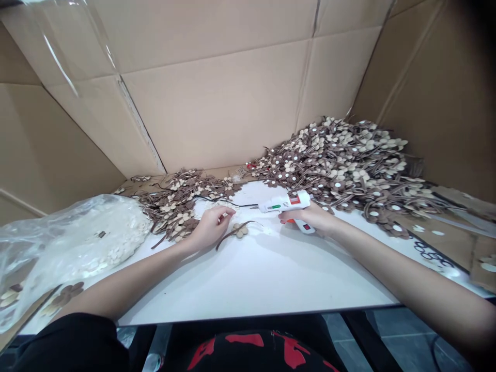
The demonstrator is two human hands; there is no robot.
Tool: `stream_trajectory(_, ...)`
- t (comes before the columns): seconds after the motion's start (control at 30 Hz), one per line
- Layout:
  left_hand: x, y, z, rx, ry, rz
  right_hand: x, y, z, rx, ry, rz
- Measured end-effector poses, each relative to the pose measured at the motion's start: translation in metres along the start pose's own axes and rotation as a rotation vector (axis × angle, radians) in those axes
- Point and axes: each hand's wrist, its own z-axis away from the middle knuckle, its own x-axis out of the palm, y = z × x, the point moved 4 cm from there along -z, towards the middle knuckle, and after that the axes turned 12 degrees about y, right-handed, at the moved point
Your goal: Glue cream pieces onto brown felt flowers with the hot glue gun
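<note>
My right hand (pixel 315 217) grips a white glue gun (pixel 285 202) with an orange trigger, its nozzle pointing left just above the white table (pixel 251 279). My left hand (pixel 211 226) rests on the table with its fingers curled, fingertips pinched near a small piece I cannot make out. Just right of it lies a single beige flower on a brown ribbon strip (pixel 238 231), between both hands.
A small heap of brown and beige flower pieces (pixel 178 199) lies behind my left hand, a much bigger heap (pixel 344 165) at the back right. A clear plastic bag of pale discs (pixel 89 240) sits at the left. Cardboard walls (pixel 217 103) surround the table.
</note>
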Motion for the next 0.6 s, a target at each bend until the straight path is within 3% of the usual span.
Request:
stream_trajectory(0.37, -0.001, 0.006, 0.005, 0.046, 0.049, 0.057, 0.028, 0.000, 0.013, -0.024, -0.157, 0.114)
stream_trajectory(0.6, -0.001, 0.001, 0.002, 0.012, 0.092, 0.073, 0.031, -0.001, 0.015, -0.075, -0.180, 0.124)
